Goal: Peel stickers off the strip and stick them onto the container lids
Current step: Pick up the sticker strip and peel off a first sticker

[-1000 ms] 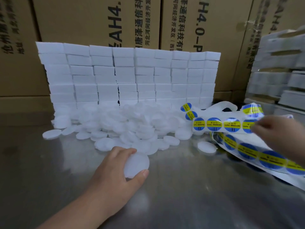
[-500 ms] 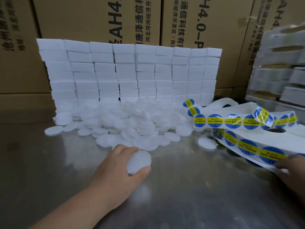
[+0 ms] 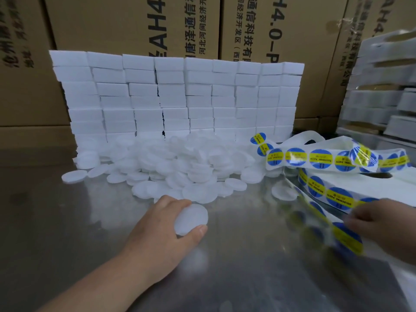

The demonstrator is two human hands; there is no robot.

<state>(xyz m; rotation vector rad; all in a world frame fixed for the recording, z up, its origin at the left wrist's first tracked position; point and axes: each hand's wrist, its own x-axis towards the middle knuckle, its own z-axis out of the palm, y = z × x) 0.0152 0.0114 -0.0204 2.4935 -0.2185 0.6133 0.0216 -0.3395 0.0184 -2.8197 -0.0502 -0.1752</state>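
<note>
My left hand (image 3: 157,235) curls thumb and fingers round one round white lid (image 3: 191,218) down at the steel table (image 3: 67,233). My right hand (image 3: 387,224), well apart at the right edge, pinches the sticker strip (image 3: 322,158) (blurred just there). The strip is white backing carrying round blue stickers with a yellow band, and it loops beside the heap of lids (image 3: 180,158) in front of the stacked white boxes (image 3: 175,95).

Blue round stickers (image 3: 319,159) with yellow bands, white lids (image 3: 191,218), brown boxes (image 3: 126,23), silvery table (image 3: 247,266).
</note>
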